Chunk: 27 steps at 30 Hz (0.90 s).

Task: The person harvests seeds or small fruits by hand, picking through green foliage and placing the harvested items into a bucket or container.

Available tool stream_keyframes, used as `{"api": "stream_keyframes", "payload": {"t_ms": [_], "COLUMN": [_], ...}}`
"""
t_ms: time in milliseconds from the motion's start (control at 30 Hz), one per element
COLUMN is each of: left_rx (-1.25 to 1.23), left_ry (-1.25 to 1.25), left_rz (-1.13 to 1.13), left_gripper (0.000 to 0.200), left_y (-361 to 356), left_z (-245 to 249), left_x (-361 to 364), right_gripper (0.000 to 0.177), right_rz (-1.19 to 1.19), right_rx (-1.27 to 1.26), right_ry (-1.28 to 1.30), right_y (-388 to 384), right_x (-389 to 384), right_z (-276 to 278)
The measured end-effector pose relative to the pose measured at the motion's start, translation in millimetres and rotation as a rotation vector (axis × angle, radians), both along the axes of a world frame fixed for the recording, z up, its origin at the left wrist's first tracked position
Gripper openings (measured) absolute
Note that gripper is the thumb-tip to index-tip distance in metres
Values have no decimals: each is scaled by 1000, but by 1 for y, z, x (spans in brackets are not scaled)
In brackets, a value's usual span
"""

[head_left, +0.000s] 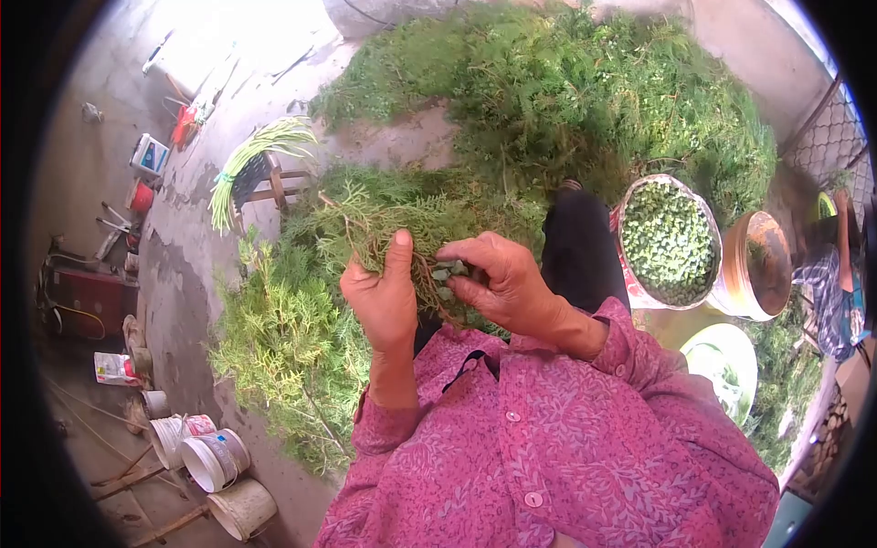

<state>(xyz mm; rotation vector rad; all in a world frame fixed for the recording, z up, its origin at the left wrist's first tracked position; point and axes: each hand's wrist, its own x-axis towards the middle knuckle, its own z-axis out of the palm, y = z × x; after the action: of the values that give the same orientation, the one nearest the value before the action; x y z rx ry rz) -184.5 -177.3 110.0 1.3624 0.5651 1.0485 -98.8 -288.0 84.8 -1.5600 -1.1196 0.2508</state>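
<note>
My left hand [382,297] grips a cypress-like evergreen branch [388,219] in front of my chest, thumb pressed on its stem. On the near side of that branch, my right hand [516,285] has thumb and forefinger around small pale-green cones [448,271]. Whether these cones are still attached to the branch cannot be made out. To the right stands a bucket filled with similar green cones [670,242]. Cut evergreen branches [292,338] lie below and left of my hands.
A large heap of evergreen branches [612,100] spreads across the back. Beside the cone bucket are a brownish bucket [731,283] and a pale green basin [699,352]. A stool bears long green beans [242,169]. White buckets [215,461] line the left; another person [831,274] is far right.
</note>
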Motion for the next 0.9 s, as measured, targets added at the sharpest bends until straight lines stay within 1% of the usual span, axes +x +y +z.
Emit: {"api": "stream_keyframes", "payload": {"t_ms": [33, 67, 100, 133, 167, 200, 233, 267, 300, 333, 367, 400, 433, 467, 500, 533, 567, 600, 667, 700, 733, 767, 833, 867, 900], "left_rx": [-2, -4, -4, 3, 11, 13, -52, -115, -149, -148, -134, -121, -122, -165, -209, -215, -201, -188, -162, -130, -129, -104, -72, -84, -97], "left_ry": [39, 79, 82, 86, 90, 93, 135, 176, 145, 145, 66, -9, -4, -8, -16, -19, -23, -28, -29, -24, -16, -19, -23, 6, 36], "left_rz": [-22, -44, -47, -3, 41, 38, 128, 218, 292, 291, 303, 318, 321, 268, 210, 205, 185, 166, 142, 118, 109, 87, 57, 23, -7], "left_gripper": [9, 9, 9, 9, 9, 9, 10, 11, 13, 13, 13, 14, 14, 14, 13, 13, 12, 11, 10, 9, 9, 9, 8, 17, 25], "left_y": [-1, -2, -1, 0, 3, 7, 13, 20, 25, 26, 26, 26, 24, 19, 16, 16, 15, 13, 9, 6, 2, -3, -6, -7, -7], "left_z": [1, 1, 0, -2, -3, 0, 6, 12, 14, 15, 14, 14, 14, 14, 15, 12, 9, 7, 5, 5, 4, 4, 4, 1, 0], "left_x": [-1, -1, -1, 0, 1, 0, -2, -3, -3, -1, -1, -3, -4, -3, -2, 0, 2, 4, 9, 12, 14, 18, 22, 20, 18], "right_gripper": [29, 29, 25, 22, 22, 20, 17, 17, 16, 15, 14, 14, 14, 14, 14, 19, 25, 25, 27, 24, 24, 25, 25, 20, 28], "right_rz": [35, 32, 104, 175, 172, 172, 172, 168, 172, 178, 71, -42, -180, -318, -424, -580, -822, -824, -867, -793, -654, -508, -331, -193, -111], "right_rx": [-23, -24, 10, 46, 47, -15, -77, -74, -72, -71, -79, -38, 36, 84, 93, 29, -291, -296, -580, -457, -399, -327, -199, -207, -197], "right_ry": [79, 84, 274, 463, 467, 437, 406, 407, 515, 622, 621, 564, 553, 497, 508, 318, -328, -334, -699, -412, -90, 225, 158, 237, 303], "right_y": [-2, -3, -3, -3, -5, -8, -11, -16, -22, -31, -44, -57, -70, -87, -108, -129, -154, -165, -179, -170, -159, -137, -94, -77, -59], "right_x": [0, 0, -1, -1, -1, 0, 2, 6, 11, 17, 29, 46, 61, 77, 96, 112, 129, 130, 126, 121, 113, 100, 73, 62, 51], "right_z": [0, -1, -2, -2, -3, -2, -2, 0, 1, 3, 7, -1, -8, -13, -28, -45, -65, -65, -62, -57, -48, -27, -3, 3, 7]}}
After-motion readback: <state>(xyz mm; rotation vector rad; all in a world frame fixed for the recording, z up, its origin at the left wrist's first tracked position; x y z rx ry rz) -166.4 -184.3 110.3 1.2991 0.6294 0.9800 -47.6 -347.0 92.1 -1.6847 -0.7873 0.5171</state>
